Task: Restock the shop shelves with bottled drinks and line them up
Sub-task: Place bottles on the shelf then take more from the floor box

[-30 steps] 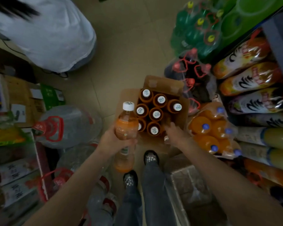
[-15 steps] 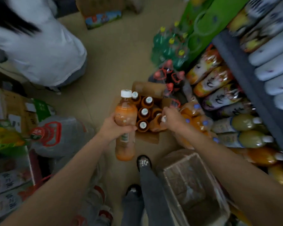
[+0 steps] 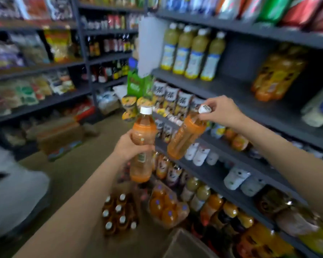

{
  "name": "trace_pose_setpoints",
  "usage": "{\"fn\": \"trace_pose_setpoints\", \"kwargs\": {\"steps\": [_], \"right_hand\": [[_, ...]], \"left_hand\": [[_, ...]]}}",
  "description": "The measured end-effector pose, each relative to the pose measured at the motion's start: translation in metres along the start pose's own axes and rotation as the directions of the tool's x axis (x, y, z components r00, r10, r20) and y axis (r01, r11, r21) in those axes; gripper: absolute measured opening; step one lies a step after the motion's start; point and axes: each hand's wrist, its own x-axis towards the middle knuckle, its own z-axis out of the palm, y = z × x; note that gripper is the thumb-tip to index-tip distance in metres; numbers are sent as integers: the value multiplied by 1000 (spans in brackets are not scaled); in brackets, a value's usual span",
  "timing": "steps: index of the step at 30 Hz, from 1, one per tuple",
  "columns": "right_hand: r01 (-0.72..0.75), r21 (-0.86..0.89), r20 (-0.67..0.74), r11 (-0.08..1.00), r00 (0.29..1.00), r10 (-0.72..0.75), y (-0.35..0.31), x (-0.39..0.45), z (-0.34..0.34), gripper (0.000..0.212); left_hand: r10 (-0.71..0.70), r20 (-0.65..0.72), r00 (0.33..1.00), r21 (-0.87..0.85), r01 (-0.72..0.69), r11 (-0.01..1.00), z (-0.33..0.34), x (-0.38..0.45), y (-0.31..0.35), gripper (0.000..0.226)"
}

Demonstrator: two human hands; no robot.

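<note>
Shelving unit (image 3: 231, 86), dark grey, several tiers, running along the right side; stocked on every visible tier, much of it blurred.

Second shelving run (image 3: 45, 101), left and rear, packed with bagged goods and dark bottles; labels unreadable.

Person in white (image 3: 11, 192), lower left, partly in view.

Yellow-green juice bottles (image 3: 192, 53): four, white caps, blue-and-yellow labels, upright in a row on an upper right tier.

Shrink-wrapped pack of orange drinks (image 3: 276, 71), on the same tier, well apart from the four; count not clear.

Case of bottles on the floor (image 3: 117, 216): brown tray holding small amber bottles with white caps, about seven caps showing, upright and packed close.

Wrapped pack of orange bottles with blue caps (image 3: 166, 207), just beside the case, to its right; count unclear.

Orange drink bottles in hand: two, clear plastic, orange liquid, orange shoulder band, white screw caps.
- First bottle (image 3: 143, 144): upright, in mid-air in front of the shelving unit. The left hand (image 3: 129, 148) wraps its middle, fingers curled round the body.
- Second bottle (image 3: 186, 136): tilted, cap up and to the right, base down and left, near the edge of a middle tier. The right hand (image 3: 222, 112) pinches it at the cap and neck with fingertips.

The two bottles are near each other, not touching.
</note>
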Motion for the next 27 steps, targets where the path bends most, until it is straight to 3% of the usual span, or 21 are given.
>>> {"fn": "trace_pose_setpoints", "kwargs": {"steps": [3, 5, 9, 15, 18, 21, 25, 27], "right_hand": [[-40, -35, -228, 999, 973, 31, 20, -20, -82, 24], [-82, -81, -366, 993, 929, 47, 38, -41, -130, 40], [-281, -260, -572, 924, 816, 87, 82, -94, -205, 56], [-596, -351, -623, 723, 724, 295, 193, -160, -271, 49], [-690, -386, -706, 612, 648, 285, 254, -194, -299, 44], [-739, -287, -763, 610, 561, 321, 308, -217, -323, 49], [-735, -336, -773, 589, 573, 273, 372, -227, -334, 49], [-695, -312, -797, 648, 563, 220, 396, -227, -326, 45]], "left_hand": [[127, 89, 988, -25, -126, 992, 38, 6, 66, 51], [209, 157, 965, -69, -201, 977, 73, 5, 107, 38], [356, 320, 878, -107, -340, 934, 156, 1, 168, 31], [493, 453, 743, -191, -459, 868, 295, -16, 224, 45], [531, 502, 683, -227, -488, 843, 366, -28, 247, 49], [541, 566, 622, -239, -505, 830, 436, -40, 267, 56], [531, 614, 584, -218, -521, 826, 511, -57, 289, 60], [510, 623, 593, -232, -483, 844, 539, -63, 296, 60]]}}
